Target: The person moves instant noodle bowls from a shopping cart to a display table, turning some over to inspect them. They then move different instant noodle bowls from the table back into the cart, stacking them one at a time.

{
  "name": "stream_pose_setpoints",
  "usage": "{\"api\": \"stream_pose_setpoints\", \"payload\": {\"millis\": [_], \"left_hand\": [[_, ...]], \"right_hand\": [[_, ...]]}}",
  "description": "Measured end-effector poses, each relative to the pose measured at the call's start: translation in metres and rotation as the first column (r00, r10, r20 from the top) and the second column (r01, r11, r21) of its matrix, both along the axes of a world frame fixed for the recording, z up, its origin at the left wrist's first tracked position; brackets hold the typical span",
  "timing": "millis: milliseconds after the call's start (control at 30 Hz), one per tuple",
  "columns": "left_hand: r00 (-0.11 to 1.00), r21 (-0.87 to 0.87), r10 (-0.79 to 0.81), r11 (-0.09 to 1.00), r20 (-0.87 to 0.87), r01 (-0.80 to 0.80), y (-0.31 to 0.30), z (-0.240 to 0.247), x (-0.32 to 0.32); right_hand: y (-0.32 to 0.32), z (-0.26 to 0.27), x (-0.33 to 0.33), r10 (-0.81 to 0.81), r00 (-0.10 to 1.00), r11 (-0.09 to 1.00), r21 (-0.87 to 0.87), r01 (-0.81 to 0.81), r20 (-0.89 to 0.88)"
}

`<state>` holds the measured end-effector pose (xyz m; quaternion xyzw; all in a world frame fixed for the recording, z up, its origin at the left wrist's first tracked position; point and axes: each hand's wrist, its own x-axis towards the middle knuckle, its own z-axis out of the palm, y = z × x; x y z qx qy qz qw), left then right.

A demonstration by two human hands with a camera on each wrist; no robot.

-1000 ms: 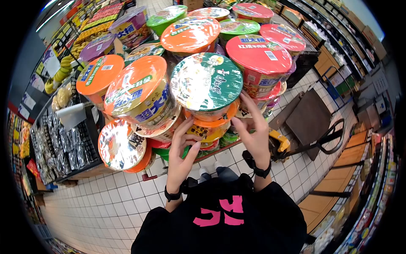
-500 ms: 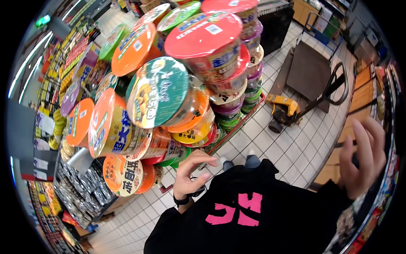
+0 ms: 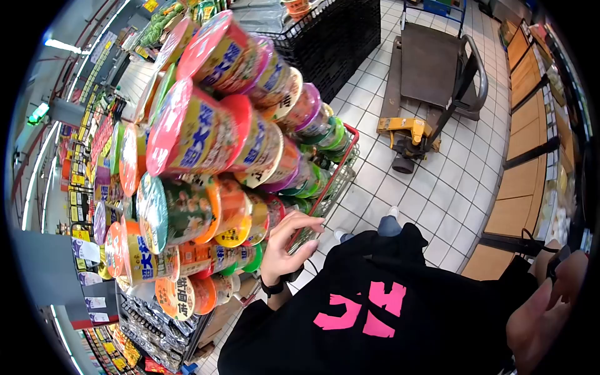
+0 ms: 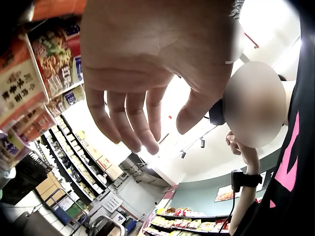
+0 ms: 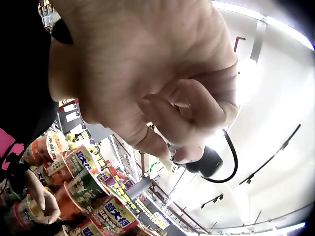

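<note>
My left hand (image 3: pixel 284 250) is held in front of the stacked instant noodle bowls (image 3: pixel 194 134), nearest a row with yellow and green rims. Its fingers are loosely bent in the left wrist view, with nothing between them. My right hand (image 3: pixel 537 319) is raised at the far right of the head view, close to the camera and partly cut off. Its fingers (image 5: pixel 184 108) look loosely curled in the right wrist view, overlapping a black device (image 5: pixel 209 162) with a cable. A green-lidded bowl (image 3: pixel 181 212) lies tilted in view, below red-lidded bowls (image 3: pixel 190 128).
A wire basket with a red rim (image 3: pixel 334 169) surrounds the lower bowls. Beyond it, a yellow pallet jack (image 3: pixel 409 134) stands beside a dark platform (image 3: pixel 428 62) on the white tiles. A black crate (image 3: pixel 337 47) is behind the stack. Wooden-fronted shelving (image 3: pixel 515 194) lines the right.
The head view has swung rightward and tilted, with the stack now seen from its side. My right hand has left the green-lidded bowl and risen to the far right. My left hand has drawn off the stack.
</note>
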<state>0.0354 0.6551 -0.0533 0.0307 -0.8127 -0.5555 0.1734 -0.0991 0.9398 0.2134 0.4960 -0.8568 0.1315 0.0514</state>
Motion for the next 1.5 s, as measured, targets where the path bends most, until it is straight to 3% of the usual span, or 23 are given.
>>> {"api": "stream_pose_setpoints", "payload": {"millis": [167,500,700,733,800,833,900,933,1100,1167,1233,1300,1367,1500], "left_hand": [[0.999,0.021,-0.047,0.999,-0.024,0.047,0.036,-0.007,-0.065],[0.997,-0.106,-0.067,0.992,-0.035,0.063,0.088,-0.006,-0.166],[0.999,-0.104,-0.038,0.994,0.017,0.039,0.095,-0.011,-0.185],[1.0,-0.119,-0.015,0.993,0.028,0.018,0.094,-0.012,-0.187],[0.999,-0.104,0.018,0.995,0.048,-0.013,0.092,-0.013,-0.19],[0.997,-0.097,0.039,0.995,0.068,-0.033,0.089,-0.014,-0.192],[0.995,-0.093,0.063,0.994,0.072,-0.056,0.083,-0.019,-0.197],[0.992,-0.099,0.077,0.993,0.104,-0.067,0.079,-0.021,-0.202],[0.984,-0.096,0.106,0.991,0.143,-0.093,0.054,-0.035,-0.236],[0.985,-0.079,0.097,0.993,0.144,-0.086,0.04,-0.039,-0.255],[0.983,-0.089,0.085,0.993,0.165,-0.071,0.027,-0.043,-0.275],[0.979,-0.066,0.1,0.994,0.177,-0.09,0.012,-0.054,-0.292],[0.954,-0.083,0.194,0.98,0.23,-0.18,-0.004,-0.066,-0.308],[0.916,-0.106,0.277,0.96,0.29,-0.257,-0.032,-0.07,-0.332]], "right_hand": [[0.046,-0.02,-0.055,0.02,0.992,0.999,0.035,-0.016,-0.123],[0.15,-0.038,-0.137,0.111,0.961,0.99,0.114,-0.084,-0.254],[0.2,-0.069,-0.181,0.335,0.888,0.942,0.108,-0.317,-0.314],[0.191,-0.076,-0.179,0.164,0.93,0.985,0.107,-0.136,-0.328],[0.12,-0.09,-0.222,0.225,0.899,0.968,-0.018,-0.25,-0.375],[0.109,-0.101,-0.238,0.146,0.973,0.982,-0.092,-0.165,-0.18],[0.081,-0.124,-0.26,-0.019,0.991,0.99,-0.143,0.0,-0.131],[0.069,-0.133,-0.271,-0.114,0.993,0.984,-0.138,0.116,0.027],[0.019,-0.238,-0.364,-0.234,0.972,0.926,-0.307,0.22,-0.008],[0.003,-0.282,-0.391,-0.342,0.94,0.909,-0.251,0.333,0.009],[-0.011,-0.325,-0.412,-0.339,0.936,0.878,-0.326,0.35,0.093],[-0.023,-0.345,-0.42,-0.476,0.879,0.848,-0.278,0.452,-0.024],[-0.027,-0.355,-0.426,-0.522,0.853,0.789,-0.375,0.488,0.011],[-0.03,-0.361,-0.435,-0.637,0.771,0.707,-0.403,0.581,-0.005]]}}
